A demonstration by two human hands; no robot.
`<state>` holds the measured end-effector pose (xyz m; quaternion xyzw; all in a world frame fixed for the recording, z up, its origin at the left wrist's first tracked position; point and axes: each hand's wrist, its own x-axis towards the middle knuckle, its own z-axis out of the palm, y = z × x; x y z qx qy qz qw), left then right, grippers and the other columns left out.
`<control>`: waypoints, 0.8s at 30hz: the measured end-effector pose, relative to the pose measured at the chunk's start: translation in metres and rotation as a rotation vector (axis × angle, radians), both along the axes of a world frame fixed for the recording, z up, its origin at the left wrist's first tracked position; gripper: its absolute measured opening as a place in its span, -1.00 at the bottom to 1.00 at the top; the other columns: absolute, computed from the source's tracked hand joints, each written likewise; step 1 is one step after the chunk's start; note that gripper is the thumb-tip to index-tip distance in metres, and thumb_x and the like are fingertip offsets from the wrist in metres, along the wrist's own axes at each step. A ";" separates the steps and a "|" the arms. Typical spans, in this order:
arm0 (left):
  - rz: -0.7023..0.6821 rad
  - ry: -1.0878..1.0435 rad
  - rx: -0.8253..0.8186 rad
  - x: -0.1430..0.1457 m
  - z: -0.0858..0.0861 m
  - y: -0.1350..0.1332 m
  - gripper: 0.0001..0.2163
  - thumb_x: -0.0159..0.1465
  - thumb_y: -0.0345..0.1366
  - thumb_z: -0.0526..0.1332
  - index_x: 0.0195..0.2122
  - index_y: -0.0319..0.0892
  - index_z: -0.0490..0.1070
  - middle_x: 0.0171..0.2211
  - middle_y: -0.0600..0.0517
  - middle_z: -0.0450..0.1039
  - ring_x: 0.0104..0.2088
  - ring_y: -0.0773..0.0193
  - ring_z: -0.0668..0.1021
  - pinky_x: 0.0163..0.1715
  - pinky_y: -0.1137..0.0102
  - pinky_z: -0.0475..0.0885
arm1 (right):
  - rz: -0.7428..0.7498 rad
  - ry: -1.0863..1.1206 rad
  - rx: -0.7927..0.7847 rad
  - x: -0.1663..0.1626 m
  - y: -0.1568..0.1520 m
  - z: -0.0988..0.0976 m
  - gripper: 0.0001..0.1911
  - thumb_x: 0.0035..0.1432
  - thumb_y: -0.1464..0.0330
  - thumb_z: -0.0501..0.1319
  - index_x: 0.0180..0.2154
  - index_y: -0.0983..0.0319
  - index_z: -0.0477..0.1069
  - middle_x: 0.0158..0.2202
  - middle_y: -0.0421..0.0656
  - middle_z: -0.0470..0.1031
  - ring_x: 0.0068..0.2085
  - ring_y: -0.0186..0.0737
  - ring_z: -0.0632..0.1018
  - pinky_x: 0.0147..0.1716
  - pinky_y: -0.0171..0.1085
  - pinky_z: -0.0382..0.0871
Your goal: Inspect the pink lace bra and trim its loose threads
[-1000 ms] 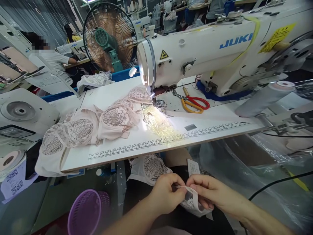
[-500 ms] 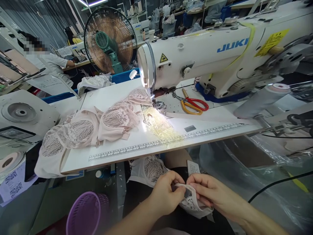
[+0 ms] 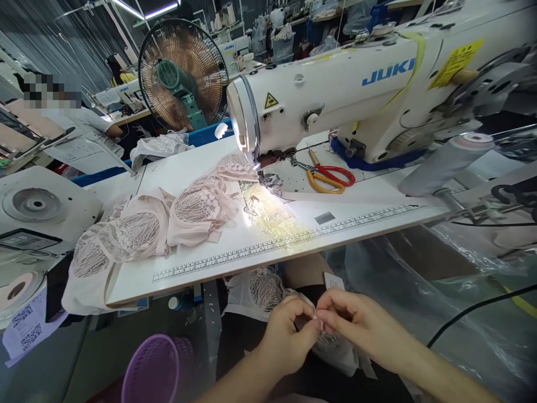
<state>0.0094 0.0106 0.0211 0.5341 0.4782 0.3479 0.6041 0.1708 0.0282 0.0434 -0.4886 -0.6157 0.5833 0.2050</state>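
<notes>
Lace piece pinched in the lap, below the desk [image 3: 293, 238] edge
Left hand [image 3: 287, 336] and right hand [image 3: 356, 324] are held fingertip to fingertip — each grip clamped on the white lace piece [image 3: 335, 350]

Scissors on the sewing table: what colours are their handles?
One handle red, one orange, on the scissors; head view.

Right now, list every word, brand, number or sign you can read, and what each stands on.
"JUKI": blue letters on the sewing machine arm.
Yellow triangle warning sign: on the machine's head, no words.
Yellow sticker, printed ruler on the table edge, QR-code sheet, white tag: too small to read.
</notes>
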 end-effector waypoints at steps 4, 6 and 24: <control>0.072 -0.275 -0.343 0.001 -0.004 0.000 -0.70 -0.03 -0.10 0.35 -0.51 -0.23 0.35 -0.54 0.07 0.36 -0.48 0.35 0.40 -0.33 0.40 0.29 | 0.081 -0.169 0.307 0.007 0.010 0.001 -0.80 0.17 0.31 0.03 -0.37 0.20 0.39 -0.42 -0.17 0.41 -0.43 -0.23 0.42 -0.46 -0.30 0.25; 0.120 -0.349 -0.441 0.001 -0.004 0.000 -0.64 -0.11 -0.08 0.41 -0.52 -0.24 0.35 -0.55 0.06 0.39 -0.49 0.35 0.44 -0.31 0.38 0.32 | 0.018 -0.177 0.482 0.012 0.009 -0.002 -0.80 0.21 0.34 0.01 -0.24 0.19 0.39 -0.25 -0.09 0.39 -0.38 -0.24 0.44 -0.43 -0.29 0.29; 0.158 -0.196 -0.259 -0.002 0.010 0.006 -0.68 -0.03 -0.06 0.33 -0.54 -0.19 0.27 -0.63 0.13 0.29 -0.55 0.37 0.33 -0.47 0.46 0.22 | 0.049 -0.326 0.774 0.016 0.000 0.001 -0.74 0.29 0.39 -0.08 -0.24 0.21 0.36 -0.33 -0.11 0.42 -0.36 -0.26 0.49 -0.41 -0.32 0.37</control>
